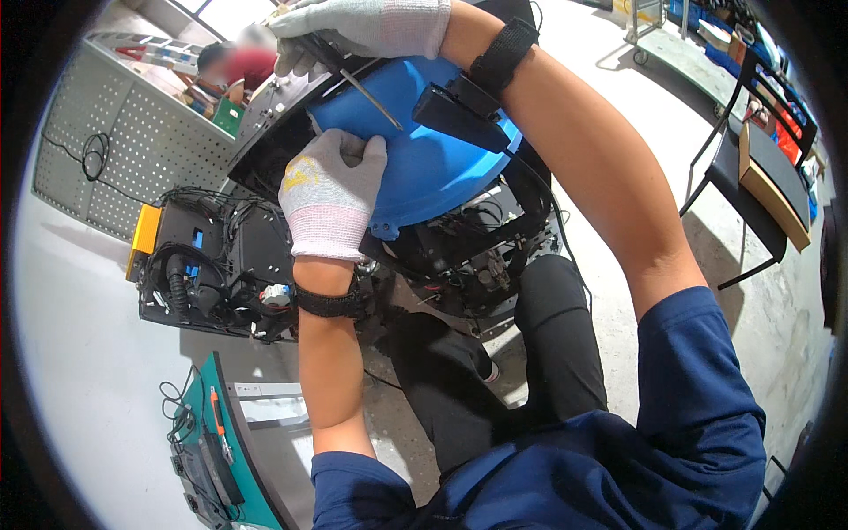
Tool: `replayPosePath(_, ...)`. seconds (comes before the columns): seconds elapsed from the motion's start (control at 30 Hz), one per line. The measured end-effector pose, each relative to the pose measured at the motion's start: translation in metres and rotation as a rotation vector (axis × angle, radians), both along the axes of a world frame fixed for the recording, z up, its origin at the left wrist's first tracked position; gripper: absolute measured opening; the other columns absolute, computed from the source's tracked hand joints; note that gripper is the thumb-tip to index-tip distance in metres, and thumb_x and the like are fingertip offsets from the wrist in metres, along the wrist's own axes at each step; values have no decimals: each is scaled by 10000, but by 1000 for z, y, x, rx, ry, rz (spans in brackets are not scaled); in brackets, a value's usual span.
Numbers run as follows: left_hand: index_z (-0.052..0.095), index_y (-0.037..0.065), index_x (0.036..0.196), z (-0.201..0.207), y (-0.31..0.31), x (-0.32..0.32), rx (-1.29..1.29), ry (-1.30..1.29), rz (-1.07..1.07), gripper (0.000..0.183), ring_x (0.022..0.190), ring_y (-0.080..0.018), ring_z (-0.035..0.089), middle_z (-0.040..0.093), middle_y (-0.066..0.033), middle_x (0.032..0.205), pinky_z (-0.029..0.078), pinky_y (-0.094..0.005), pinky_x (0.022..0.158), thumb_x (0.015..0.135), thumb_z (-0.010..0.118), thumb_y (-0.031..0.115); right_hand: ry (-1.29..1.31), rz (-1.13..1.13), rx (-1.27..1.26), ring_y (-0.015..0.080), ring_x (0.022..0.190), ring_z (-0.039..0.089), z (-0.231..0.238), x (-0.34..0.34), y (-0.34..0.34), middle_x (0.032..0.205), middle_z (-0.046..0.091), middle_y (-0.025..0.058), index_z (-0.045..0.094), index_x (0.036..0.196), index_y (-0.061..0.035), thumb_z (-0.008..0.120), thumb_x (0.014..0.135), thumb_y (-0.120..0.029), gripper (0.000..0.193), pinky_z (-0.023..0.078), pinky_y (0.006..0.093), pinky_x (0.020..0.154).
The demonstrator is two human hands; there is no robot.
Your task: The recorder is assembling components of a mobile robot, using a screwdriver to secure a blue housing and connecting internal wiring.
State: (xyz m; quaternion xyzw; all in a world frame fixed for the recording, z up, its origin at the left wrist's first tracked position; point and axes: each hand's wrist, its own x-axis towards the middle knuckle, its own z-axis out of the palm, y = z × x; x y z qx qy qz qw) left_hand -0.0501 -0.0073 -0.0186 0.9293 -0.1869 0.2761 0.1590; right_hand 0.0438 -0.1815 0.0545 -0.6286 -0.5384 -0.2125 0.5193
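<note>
In my gloved right hand, near the top edge, is a screwdriver with a dark handle. Its metal shaft slants down over a large blue rounded cover, and the tip shows just above my left hand. My left hand, in a white glove with a yellow mark, lies against the left part of the cover. Its fingers are curled, thumb near the forefinger; what they hold, if anything, is hidden. Below the cover, a dark machine frame with cables shows. A black box-shaped device hangs at my right wrist.
At left stands an opened black unit with wiring and a yellow edge. A perforated metal panel rises behind it. Lower left is a green-topped table with tools. A black chair and a cart stand right. Another person is beyond.
</note>
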Motion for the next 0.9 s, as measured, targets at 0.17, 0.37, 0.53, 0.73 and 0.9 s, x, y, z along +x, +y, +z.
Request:
replayPosePath(0.17, 752, -12, 886, -2, 5, -6, -81, 29, 11, 355, 758, -335, 737, 738, -192, 810, 565, -399, 745, 867, 750, 343, -23, 10, -14, 157, 957, 625, -1, 1, -2, 1046, 730, 79, 711, 1187, 11, 501, 1073, -258, 359, 497, 306, 857)
replayPosePath(0.37, 755, 44, 857, -1, 5, -6, -39, 16, 2, 261, 830, -346, 726, 738, -168, 889, 564, -424, 788, 843, 702, 299, -18, -79, -22, 164, 881, 601, -2, 5, -4, 959, 697, 74, 711, 1067, 18, 498, 1085, -287, 373, 488, 324, 819)
replayPosePath(0.53, 749, 49, 847, -2, 1, -4, -54, 15, -13, 237, 809, -344, 723, 733, -158, 838, 564, -426, 775, 842, 701, 281, -68, -140, -54, 162, 858, 597, -3, 8, -4, 934, 685, 79, 702, 1005, 16, 495, 1092, -304, 390, 486, 327, 801)
replayPosePath(0.73, 749, 44, 834, -1, 2, -1, -20, 30, 8, 275, 820, -342, 727, 738, -151, 835, 566, -426, 791, 846, 705, 316, 57, -90, -38, 145, 843, 590, -2, 2, -6, 919, 688, 70, 697, 1013, 9, 511, 1089, -302, 371, 486, 308, 780)
replayPosePath(0.9, 752, -16, 862, -1, 3, -2, -16, 4, -13, 339, 753, -352, 735, 730, -206, 795, 565, -399, 736, 863, 735, 322, 25, -156, -40, 143, 840, 585, -3, 1, -4, 920, 690, 69, 695, 1063, 10, 512, 1089, -292, 354, 483, 302, 779)
